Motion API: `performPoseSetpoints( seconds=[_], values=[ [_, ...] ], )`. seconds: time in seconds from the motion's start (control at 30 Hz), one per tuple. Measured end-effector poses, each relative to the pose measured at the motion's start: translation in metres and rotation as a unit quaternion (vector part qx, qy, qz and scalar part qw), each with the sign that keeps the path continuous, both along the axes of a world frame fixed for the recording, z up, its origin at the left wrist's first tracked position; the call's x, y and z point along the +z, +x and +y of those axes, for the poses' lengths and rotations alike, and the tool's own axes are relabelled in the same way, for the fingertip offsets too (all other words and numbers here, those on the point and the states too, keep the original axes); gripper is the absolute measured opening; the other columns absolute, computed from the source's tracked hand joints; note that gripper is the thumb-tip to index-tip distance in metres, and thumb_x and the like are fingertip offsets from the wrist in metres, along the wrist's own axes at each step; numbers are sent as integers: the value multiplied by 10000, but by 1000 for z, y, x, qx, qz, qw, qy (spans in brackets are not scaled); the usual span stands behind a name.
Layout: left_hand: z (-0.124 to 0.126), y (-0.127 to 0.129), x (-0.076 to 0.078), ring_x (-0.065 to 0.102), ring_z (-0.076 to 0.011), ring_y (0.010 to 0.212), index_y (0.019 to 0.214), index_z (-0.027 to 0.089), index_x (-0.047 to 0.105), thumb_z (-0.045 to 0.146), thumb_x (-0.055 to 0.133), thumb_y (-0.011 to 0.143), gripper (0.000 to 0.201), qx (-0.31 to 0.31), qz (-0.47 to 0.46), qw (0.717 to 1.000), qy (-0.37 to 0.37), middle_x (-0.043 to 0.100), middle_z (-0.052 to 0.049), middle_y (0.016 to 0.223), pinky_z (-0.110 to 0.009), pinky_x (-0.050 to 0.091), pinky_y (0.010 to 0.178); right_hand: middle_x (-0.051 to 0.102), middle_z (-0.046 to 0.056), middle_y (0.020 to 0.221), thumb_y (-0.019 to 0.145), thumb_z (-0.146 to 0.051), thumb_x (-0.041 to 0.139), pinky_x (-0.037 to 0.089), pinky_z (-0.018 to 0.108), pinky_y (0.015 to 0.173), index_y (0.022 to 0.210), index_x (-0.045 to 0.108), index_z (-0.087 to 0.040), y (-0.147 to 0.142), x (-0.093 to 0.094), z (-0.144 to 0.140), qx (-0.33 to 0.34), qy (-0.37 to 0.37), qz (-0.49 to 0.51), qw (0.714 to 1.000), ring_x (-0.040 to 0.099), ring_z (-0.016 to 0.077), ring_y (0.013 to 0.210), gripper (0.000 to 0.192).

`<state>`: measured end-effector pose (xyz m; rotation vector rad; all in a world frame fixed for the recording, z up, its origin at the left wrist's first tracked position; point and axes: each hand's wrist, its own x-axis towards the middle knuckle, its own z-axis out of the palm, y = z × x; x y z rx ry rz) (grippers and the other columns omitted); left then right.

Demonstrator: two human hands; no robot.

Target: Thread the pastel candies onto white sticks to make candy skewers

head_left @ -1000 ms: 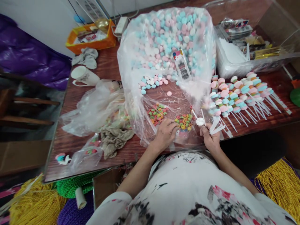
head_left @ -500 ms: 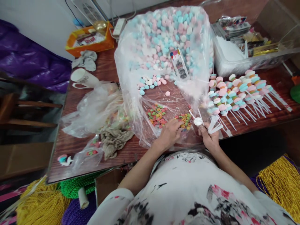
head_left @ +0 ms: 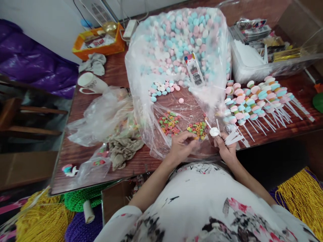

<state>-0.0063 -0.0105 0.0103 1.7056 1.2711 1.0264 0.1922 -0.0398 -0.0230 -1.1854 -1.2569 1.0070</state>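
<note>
Now the left hand [head_left: 182,145] has come back a little toward the body from the nearer heap of small coloured ring sweets [head_left: 198,129]. A second ago its fingers lay on that heap; at this moment they are curled and pinched together just below it, at the near edge of the clear plastic sheet [head_left: 151,134]. It seems they have picked up a ring, but the piece itself is too small to see, so I cannot tell for sure.

The right hand [head_left: 225,148] has hardly moved. Its fingers are closed around a bunch of thin white plastic sticks [head_left: 233,137], which fan out to the right, and one stick stands up with a round white marshmallow disc [head_left: 214,131] on it, just beside the ring heap. The two hands are near each other, so I judge that the threading of this stick is at an early step: one disc is on, and the next piece is probably on its way.

A second heap of rings [head_left: 168,122] lies a little to the left. To the right, many finished skewers of pink, blue and white discs [head_left: 254,99] lie in rows on the dark wooden worktop [head_left: 302,90]. Further back is a loose group of pastel discs [head_left: 163,89], then the big clear bag full of pastel marshmallow discs [head_left: 181,37]. On the left side lie a crumpled transparent bag [head_left: 101,114] and a white mug on its side [head_left: 91,83].
</note>
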Motion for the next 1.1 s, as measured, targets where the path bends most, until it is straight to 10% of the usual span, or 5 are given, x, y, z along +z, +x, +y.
performPoseSetpoints(
  seconds=[0.2, 0.5, 0.87, 1.1],
  values=[
    [8, -12, 18, 567, -85, 527, 868, 167, 747, 275, 816, 673, 234, 82, -188, 968, -148, 696, 2, 701, -204, 473, 492, 470, -35, 623, 956, -207, 471, 362, 257, 565, 728, 532, -195, -2, 9, -8, 83, 37, -64, 994, 447, 110, 557, 236],
    [9, -20, 38, 671, -127, 721, 903, 201, 750, 202, 736, 795, 110, 18, -13, 993, 120, 750, -23, 821, -251, 538, 691, 666, 29, 815, 841, -23, 452, 483, 263, 673, 970, 634, -202, 7, 18, -9, 120, 118, -175, 970, 635, 160, 725, 286],
    [9, -19, 34, 659, -177, 889, 999, 166, 662, 75, 536, 868, 203, -49, 202, 927, 312, 719, -98, 935, -358, 543, 824, 712, 64, 886, 727, -23, 441, 525, 304, 698, 1075, 623, -181, 4, 16, -10, 96, 129, -314, 936, 676, 211, 764, 423],
    [4, -9, 38, 656, -163, 821, 1102, 215, 680, 259, 675, 830, 276, 49, -80, 993, 77, 704, -52, 926, -315, 542, 779, 679, 44, 806, 813, -55, 472, 500, 302, 636, 1033, 633, -197, -12, 12, -7, 84, 114, -222, 965, 632, 192, 677, 308]
  ],
)
